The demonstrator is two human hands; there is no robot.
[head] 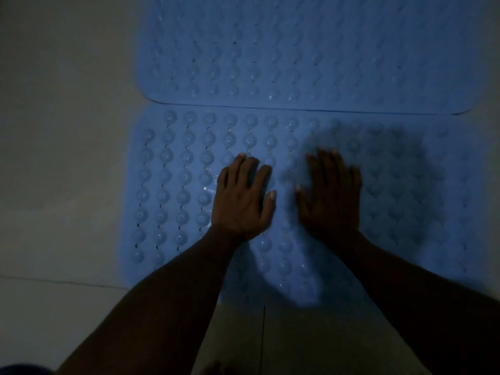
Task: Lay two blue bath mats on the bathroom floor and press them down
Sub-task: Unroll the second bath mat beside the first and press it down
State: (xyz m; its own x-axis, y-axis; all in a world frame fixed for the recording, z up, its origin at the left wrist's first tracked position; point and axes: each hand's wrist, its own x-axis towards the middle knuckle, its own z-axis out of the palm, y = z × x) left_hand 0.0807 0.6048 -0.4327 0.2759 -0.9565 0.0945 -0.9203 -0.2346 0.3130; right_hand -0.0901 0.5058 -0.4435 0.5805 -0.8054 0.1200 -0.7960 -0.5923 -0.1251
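Two blue bath mats lie flat on the pale floor, one behind the other. The far mat (297, 55) slightly overlaps the back edge of the near mat (173, 169), which shows rows of round suction cups. My left hand (242, 197) rests palm down on the middle of the near mat, fingers apart. My right hand (331, 194) lies flat beside it, a short gap between the thumbs. Neither hand holds anything. A dark shadow covers the near mat's right part.
Pale floor tiles (62, 158) lie left of both mats, with a grout line running across near the front left. A toe of a bare foot (216, 368) shows at the bottom edge. The light is dim.
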